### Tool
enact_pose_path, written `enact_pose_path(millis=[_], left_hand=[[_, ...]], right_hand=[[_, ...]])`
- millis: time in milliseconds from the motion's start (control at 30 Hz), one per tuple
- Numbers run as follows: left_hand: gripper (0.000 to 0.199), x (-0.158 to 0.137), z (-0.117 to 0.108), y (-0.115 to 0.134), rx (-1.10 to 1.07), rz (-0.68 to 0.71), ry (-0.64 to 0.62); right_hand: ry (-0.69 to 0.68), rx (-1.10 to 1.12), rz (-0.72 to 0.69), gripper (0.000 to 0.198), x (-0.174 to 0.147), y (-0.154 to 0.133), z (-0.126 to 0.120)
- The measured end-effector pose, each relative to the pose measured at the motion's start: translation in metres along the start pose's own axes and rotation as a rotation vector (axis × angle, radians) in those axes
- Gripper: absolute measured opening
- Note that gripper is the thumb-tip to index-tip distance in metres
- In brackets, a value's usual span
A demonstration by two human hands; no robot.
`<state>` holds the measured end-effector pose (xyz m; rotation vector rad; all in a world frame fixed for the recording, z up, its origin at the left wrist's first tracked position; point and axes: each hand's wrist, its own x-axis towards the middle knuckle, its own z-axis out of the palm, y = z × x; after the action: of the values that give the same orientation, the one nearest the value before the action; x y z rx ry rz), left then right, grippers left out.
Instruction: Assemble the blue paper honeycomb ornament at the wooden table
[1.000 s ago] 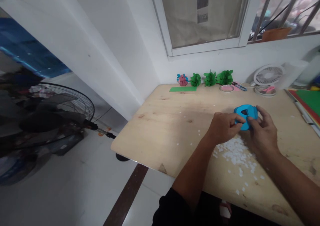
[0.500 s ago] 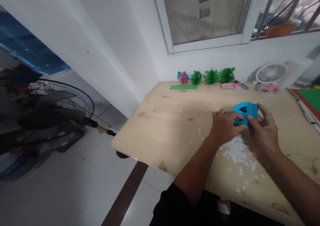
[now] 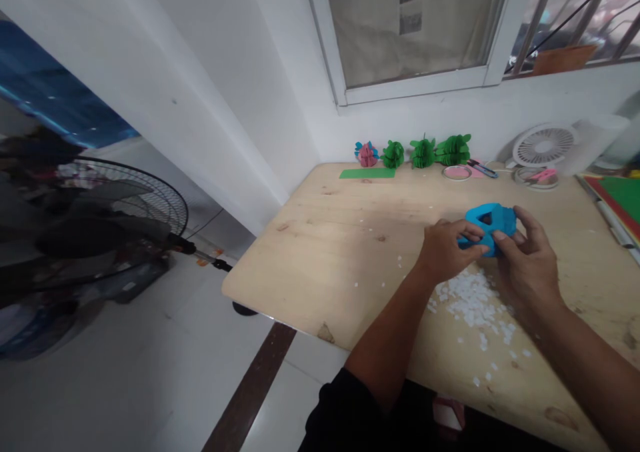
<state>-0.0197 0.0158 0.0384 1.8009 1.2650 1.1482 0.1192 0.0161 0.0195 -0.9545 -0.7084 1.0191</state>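
Note:
Above the wooden table, both my hands hold a blue paper craft piece with a dark gap in its middle. My left hand pinches a flap at its lower left between thumb and fingers. Gripping the right side is my right hand, thumb on the near face and fingers behind. Beneath the hands lies a heap of small white bits, some scattered toward the table's front edge. My fingers hide part of the blue piece.
Along the wall stand several green paper figures and a pink-and-blue one, with a green strip before them. A small white fan, a cutter and pink scissors lie farther right. A large black fan stands left.
My left fingers have shifted slightly left, drawing the lower-left blue flap outward, so the piece spreads wider there. My right hand stays almost in place.

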Motion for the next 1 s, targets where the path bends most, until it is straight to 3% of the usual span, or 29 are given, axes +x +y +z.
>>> enact_pose_path(millis=[267, 633, 1000], left_hand=[[0.029, 0.001, 0.004, -0.008, -0.156, -0.008, -0.005], [0.026, 0.001, 0.001, -0.010, -0.308, -0.036, -0.031], [0.024, -0.001, 0.001, -0.005, -0.249, -0.034, -0.039]], right_hand=[[-0.025, -0.015, -0.001, 0.078, 0.000, 0.001, -0.002], [-0.029, -0.025, -0.008, 0.073, 0.000, 0.001, -0.003], [-0.035, -0.015, -0.010, 0.074, 0.000, 0.003, -0.003]])
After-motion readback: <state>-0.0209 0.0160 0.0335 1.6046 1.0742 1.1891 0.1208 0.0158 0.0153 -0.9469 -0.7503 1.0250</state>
